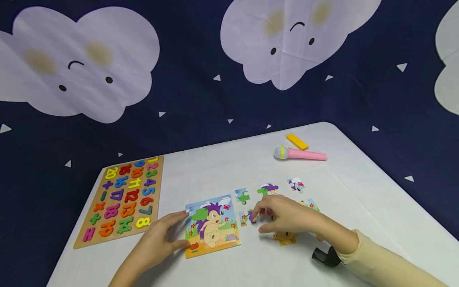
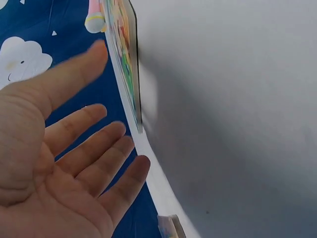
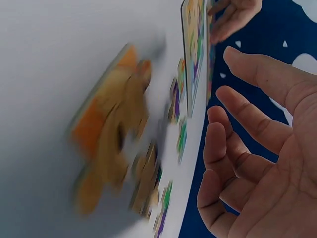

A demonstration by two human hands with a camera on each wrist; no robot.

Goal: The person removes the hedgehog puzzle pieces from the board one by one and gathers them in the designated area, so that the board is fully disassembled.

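Observation:
A square puzzle board [image 1: 214,228] with a purple-haired hedgehog picture lies flat on the white table. My left hand [image 1: 157,241] is at its left edge, thumb and fingers spread apart; contact with the edge is unclear. Loose jigsaw pieces lie right of the board: a green-leaf piece [image 1: 242,195], a purple-and-green piece [image 1: 267,189], a butterfly piece [image 1: 295,184] and others. Over them hovers my right hand [image 1: 287,215], fingers loosely bent, partly covering several. The right wrist view shows nothing in its grasp, with a blurred orange-brown piece [image 3: 111,106] close by.
A wooden number board [image 1: 120,199] lies at the left. Toward the back right are a pink toy microphone [image 1: 306,154] and a yellow block [image 1: 297,141]. A black curved object [image 1: 325,257] sits by the right forearm. Dark cloud-patterned cloth [image 1: 193,95] hangs behind the table.

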